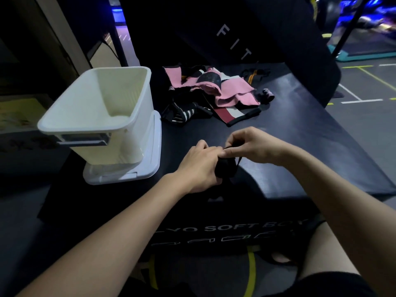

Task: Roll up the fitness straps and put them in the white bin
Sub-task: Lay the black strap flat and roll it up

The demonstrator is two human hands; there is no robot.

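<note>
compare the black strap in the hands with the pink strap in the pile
The black strap is bunched into a compact roll, gripped by the left hand and pinched by the right hand; the pink strap lies loose and spread flat, untouched, farther back. Both are outside the white bin.

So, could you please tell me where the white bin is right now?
In the head view, the white bin stands left on the black box, on its lid, beside the strap pile.
</note>
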